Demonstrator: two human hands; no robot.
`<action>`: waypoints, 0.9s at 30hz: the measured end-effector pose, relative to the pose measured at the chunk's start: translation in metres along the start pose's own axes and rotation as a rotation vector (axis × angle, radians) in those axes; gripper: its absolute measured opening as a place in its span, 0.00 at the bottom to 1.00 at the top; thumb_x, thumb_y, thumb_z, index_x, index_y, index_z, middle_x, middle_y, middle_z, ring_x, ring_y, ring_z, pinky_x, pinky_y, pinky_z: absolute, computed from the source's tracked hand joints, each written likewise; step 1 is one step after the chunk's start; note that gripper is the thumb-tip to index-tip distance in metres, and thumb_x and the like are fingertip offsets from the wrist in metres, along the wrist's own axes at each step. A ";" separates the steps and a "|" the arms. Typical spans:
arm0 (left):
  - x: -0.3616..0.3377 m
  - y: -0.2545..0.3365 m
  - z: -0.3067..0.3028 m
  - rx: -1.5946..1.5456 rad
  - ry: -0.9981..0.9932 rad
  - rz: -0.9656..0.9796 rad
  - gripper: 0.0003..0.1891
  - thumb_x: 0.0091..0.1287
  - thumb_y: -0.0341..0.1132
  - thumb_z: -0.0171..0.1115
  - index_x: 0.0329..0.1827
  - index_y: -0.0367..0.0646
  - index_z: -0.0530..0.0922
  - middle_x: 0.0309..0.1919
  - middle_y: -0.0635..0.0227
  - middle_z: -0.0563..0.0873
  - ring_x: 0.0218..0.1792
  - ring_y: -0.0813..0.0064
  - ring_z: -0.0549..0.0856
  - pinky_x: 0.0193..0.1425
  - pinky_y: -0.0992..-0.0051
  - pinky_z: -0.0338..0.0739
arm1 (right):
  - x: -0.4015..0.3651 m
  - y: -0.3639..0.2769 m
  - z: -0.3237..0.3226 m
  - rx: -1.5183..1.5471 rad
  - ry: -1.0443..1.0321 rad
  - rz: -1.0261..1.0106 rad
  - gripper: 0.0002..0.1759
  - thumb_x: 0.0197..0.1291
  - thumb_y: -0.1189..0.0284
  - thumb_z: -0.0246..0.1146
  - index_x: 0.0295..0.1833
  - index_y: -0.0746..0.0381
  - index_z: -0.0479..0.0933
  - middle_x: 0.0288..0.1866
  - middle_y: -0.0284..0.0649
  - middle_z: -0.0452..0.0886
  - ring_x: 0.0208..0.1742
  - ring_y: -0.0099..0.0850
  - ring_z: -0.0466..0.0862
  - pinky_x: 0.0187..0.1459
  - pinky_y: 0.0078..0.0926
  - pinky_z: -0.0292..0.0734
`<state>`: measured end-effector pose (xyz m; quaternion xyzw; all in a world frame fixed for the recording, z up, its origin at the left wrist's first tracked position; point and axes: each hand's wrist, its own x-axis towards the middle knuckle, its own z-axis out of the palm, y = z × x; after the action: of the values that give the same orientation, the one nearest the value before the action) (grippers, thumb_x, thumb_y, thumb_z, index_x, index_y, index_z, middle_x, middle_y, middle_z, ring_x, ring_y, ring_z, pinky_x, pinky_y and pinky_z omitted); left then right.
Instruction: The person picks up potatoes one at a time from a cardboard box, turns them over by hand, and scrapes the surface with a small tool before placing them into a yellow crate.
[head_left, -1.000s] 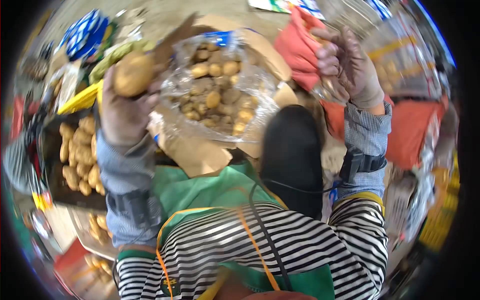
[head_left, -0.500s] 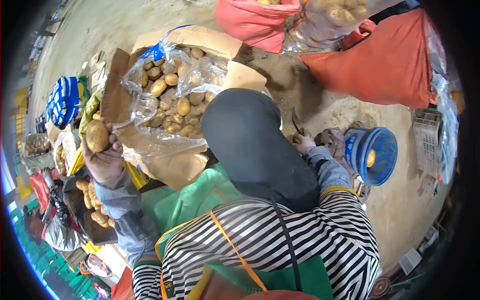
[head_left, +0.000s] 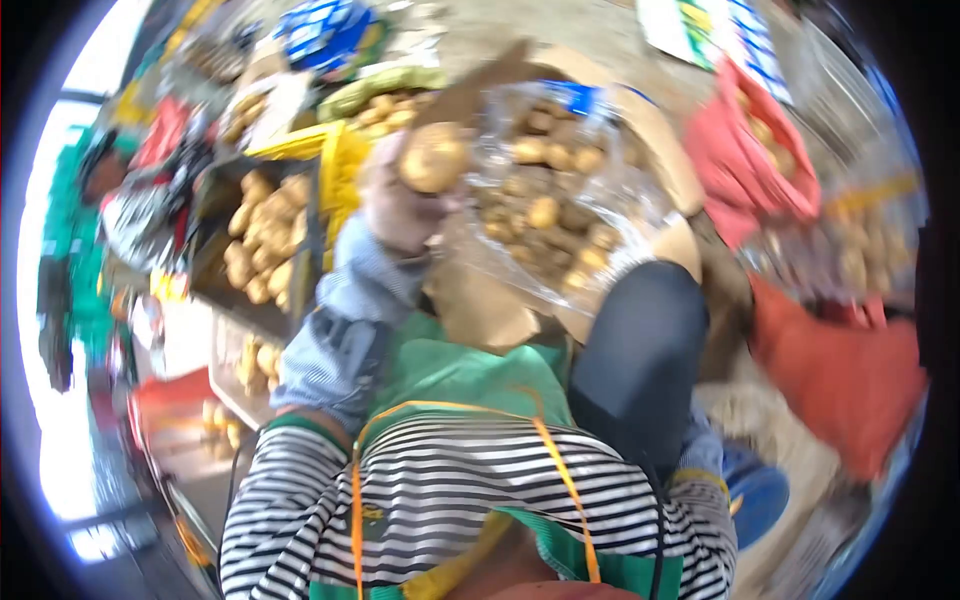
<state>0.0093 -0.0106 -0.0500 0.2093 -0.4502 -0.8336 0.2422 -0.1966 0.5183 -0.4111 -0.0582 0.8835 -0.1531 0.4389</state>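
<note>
My left hand [head_left: 395, 205] is closed around a large potato [head_left: 437, 157], raised at the near left side of a cardboard box [head_left: 490, 315]. The box is lined with clear plastic [head_left: 640, 215] and holds many loose potatoes [head_left: 545, 212]. My right hand is out of sight behind my bent knee [head_left: 640, 350]; only part of its blue sleeve [head_left: 700, 445] shows. Close to that sleeve, at the lower right, stands a blue bucket [head_left: 757, 495], partly covered by my arm. The picture is blurred by motion.
Left of my hand is a dark crate [head_left: 215, 270] of potatoes beside a yellow crate [head_left: 345, 175]. A pink sack [head_left: 705, 165] of potatoes and a red sack [head_left: 835, 370] stand on the right. Another person [head_left: 150, 225] is at the far left.
My view has swung left, so the box sits further right in it. My left hand still grips the potato. My right hand, earlier visible near a dark blade, has gone behind my knee.
</note>
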 end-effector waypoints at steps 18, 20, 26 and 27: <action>-0.037 0.054 0.031 -0.356 -0.265 0.111 0.28 0.69 0.45 0.58 0.67 0.37 0.68 0.54 0.57 0.81 0.51 0.59 0.85 0.55 0.59 0.85 | 0.009 -0.085 -0.161 0.233 0.375 -0.486 0.17 0.66 0.68 0.58 0.54 0.67 0.76 0.44 0.48 0.83 0.44 0.36 0.84 0.44 0.32 0.80; -0.042 0.057 0.036 -0.201 -0.239 0.303 0.32 0.65 0.38 0.64 0.70 0.33 0.64 0.63 0.46 0.74 0.62 0.49 0.79 0.58 0.58 0.84 | -0.074 -0.206 -0.188 0.442 0.641 -0.876 0.13 0.71 0.67 0.55 0.51 0.66 0.75 0.38 0.39 0.77 0.36 0.29 0.77 0.36 0.27 0.76; -0.046 0.068 0.025 0.133 -0.237 0.420 0.22 0.63 0.21 0.65 0.48 0.67 0.78 0.66 0.51 0.69 0.67 0.52 0.74 0.66 0.58 0.76 | -0.254 -0.396 -0.207 0.838 0.105 -1.179 0.24 0.73 0.65 0.51 0.68 0.66 0.64 0.50 0.42 0.80 0.39 0.28 0.81 0.40 0.24 0.79; -0.045 0.067 0.024 0.239 -0.246 0.579 0.23 0.60 0.21 0.67 0.50 0.64 0.77 0.66 0.52 0.70 0.66 0.55 0.75 0.66 0.60 0.76 | -0.283 -0.429 -0.191 0.849 0.027 -1.178 0.24 0.73 0.64 0.51 0.67 0.67 0.64 0.48 0.43 0.81 0.39 0.27 0.82 0.39 0.23 0.80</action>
<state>0.0464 -0.0004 0.0249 -0.0026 -0.6114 -0.6905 0.3865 -0.1891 0.2215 0.0500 -0.3472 0.5750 -0.6946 0.2574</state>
